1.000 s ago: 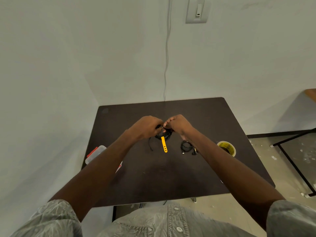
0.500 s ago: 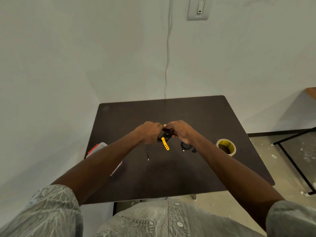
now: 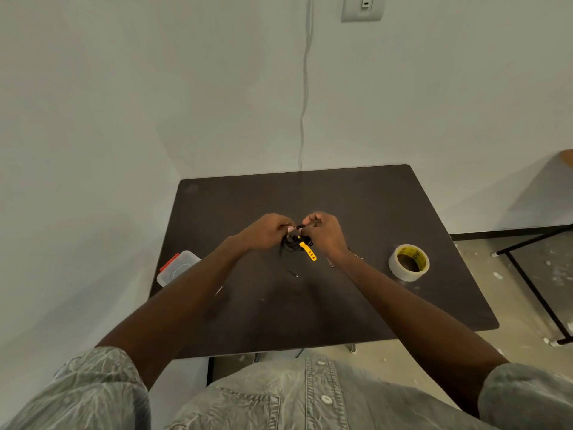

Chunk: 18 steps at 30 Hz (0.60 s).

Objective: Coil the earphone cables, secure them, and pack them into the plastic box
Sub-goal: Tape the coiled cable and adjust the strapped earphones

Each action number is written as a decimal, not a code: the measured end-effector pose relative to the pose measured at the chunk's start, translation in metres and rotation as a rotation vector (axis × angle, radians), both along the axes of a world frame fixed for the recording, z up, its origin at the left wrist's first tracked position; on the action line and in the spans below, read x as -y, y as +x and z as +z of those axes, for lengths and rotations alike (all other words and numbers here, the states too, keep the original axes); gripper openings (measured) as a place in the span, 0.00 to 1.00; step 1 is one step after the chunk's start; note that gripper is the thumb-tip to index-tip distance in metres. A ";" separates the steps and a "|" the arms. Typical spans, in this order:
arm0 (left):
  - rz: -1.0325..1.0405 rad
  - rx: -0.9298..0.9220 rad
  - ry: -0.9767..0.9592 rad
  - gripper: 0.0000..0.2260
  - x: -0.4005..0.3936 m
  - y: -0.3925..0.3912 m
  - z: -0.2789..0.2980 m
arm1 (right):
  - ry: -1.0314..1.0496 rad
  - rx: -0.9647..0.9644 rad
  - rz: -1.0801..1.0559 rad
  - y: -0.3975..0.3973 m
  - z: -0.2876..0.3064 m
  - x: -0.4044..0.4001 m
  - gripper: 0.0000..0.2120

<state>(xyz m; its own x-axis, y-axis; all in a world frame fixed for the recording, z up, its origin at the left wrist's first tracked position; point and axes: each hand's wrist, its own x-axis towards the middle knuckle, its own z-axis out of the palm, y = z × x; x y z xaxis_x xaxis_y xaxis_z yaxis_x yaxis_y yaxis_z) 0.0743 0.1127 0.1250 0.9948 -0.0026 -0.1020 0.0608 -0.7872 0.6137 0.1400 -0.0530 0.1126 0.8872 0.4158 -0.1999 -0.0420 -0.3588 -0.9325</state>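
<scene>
While both arms reach forward over the dark square worktop (image 3: 356, 206) in the head view, the left hand (image 3: 268, 231) and the right hand (image 3: 324, 232) meet above its middle, each with fingers curled and pinching a small bundle of thin black earphone cable (image 3: 291, 243) held between them. A short yellow strap with small holes (image 3: 308, 252) hangs from the bundle, slanting down toward the right wrist. A loose end of the black cable trails below the hands onto the worktop. The clear plastic box with a red latch (image 3: 176, 267) sits at the worktop's left edge, partly hidden by the left forearm and well apart from the bundle. A roll of clear tape with yellow print on its core (image 3: 408, 262) lies flat near the right edge. A pale grey cord (image 3: 305, 88) runs down the wall behind, and a wall switch plate (image 3: 362, 7) sits high above.
</scene>
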 end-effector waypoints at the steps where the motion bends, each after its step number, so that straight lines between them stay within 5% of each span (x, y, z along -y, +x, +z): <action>1: 0.011 -0.026 -0.032 0.09 0.000 0.000 0.002 | 0.002 0.006 -0.004 0.000 0.000 0.000 0.09; 7: 0.313 -0.183 -0.565 0.15 -0.002 -0.009 -0.002 | 0.028 -0.060 -0.042 0.006 -0.005 -0.001 0.07; 11: 0.528 -0.229 -0.810 0.09 0.007 -0.014 -0.017 | 0.032 -0.101 -0.039 0.007 -0.015 0.001 0.03; 18: 0.873 -0.153 -0.917 0.08 0.034 -0.015 -0.066 | 0.037 -0.461 0.002 -0.005 -0.040 0.003 0.09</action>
